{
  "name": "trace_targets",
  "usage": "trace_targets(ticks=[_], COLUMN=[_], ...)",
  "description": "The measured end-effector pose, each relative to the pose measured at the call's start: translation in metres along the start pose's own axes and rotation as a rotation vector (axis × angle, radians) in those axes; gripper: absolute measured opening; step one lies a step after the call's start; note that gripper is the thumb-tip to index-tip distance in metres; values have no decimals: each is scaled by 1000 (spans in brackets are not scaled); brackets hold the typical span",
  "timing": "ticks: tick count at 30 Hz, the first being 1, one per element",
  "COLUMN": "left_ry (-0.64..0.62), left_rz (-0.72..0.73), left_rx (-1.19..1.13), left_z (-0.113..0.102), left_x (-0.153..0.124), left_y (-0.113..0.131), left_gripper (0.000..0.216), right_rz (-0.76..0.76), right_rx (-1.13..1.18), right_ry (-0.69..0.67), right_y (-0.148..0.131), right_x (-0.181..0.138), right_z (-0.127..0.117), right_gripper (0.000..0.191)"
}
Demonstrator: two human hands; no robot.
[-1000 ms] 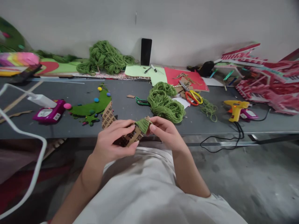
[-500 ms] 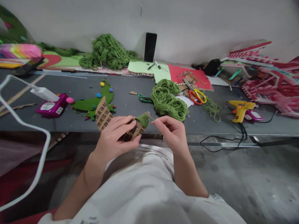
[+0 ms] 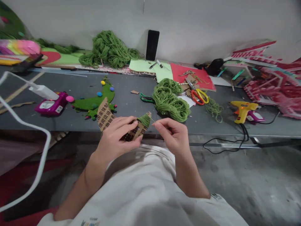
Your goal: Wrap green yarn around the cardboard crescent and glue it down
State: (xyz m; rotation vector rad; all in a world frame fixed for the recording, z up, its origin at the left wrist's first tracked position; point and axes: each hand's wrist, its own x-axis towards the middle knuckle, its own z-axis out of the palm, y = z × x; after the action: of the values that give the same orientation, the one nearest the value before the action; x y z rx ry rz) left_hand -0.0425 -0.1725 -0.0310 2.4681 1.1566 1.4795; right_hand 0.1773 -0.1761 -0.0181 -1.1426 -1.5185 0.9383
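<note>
My left hand [image 3: 116, 138] is closed around a curved strip of printed brown cardboard [image 3: 105, 115], near the end that is wound with green yarn [image 3: 145, 119]. My right hand [image 3: 171, 134] pinches a thin strand of that yarn just right of the wound tip, fingers pressed together. Both hands hover over my lap at the front edge of the grey table [image 3: 70, 84]. A loose skein of green yarn [image 3: 170, 100] lies on the table right behind my hands.
On the table: a green felt shape with coloured pompoms [image 3: 96, 100], a purple device [image 3: 50, 106] with a white charger, red and yellow scissors [image 3: 198, 95], a yellow glue gun [image 3: 242, 110], a phone [image 3: 152, 45] against the wall, another yarn heap [image 3: 107, 50], coloured sheets, pink-red pieces at right.
My right hand left the wound cardboard tip and drew a yarn strand out to the right. The left hand keeps its hold. The view tilted slightly.
</note>
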Motion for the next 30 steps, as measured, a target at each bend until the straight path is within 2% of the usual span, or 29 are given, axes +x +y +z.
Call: trace_targets(ticks=[6,10,15,20,23,26,30], left_ry=[-6,46,131,134,109,76,-88], left_rz=[-23,-16,-32,-42,-26,-8,9], left_rx=[14,-23,-118,-282,-376,-464,-509], left_z=[0,-1,-4,-6,-6,-8,-14], left_x=[-2,-3,-2,-4,-4,-5,-6], left_y=[-2,-1,4,6,7,5,3], left_gripper=[34,41,46,53,52,51,56], right_rz=[-8,2,30,67,83,104,66], right_rx=[-14,23,89,185,329,422,322], right_ry=[6,-4,-1,-55,-210,-490,-754], right_y=[0,1,-1,3,13,25,23], right_x=[0,0,1,-1,4,21,58], right_z=[-1,-2,-2,-2,-3,-7,-18], right_gripper=[27,26,27,29,29,33,38])
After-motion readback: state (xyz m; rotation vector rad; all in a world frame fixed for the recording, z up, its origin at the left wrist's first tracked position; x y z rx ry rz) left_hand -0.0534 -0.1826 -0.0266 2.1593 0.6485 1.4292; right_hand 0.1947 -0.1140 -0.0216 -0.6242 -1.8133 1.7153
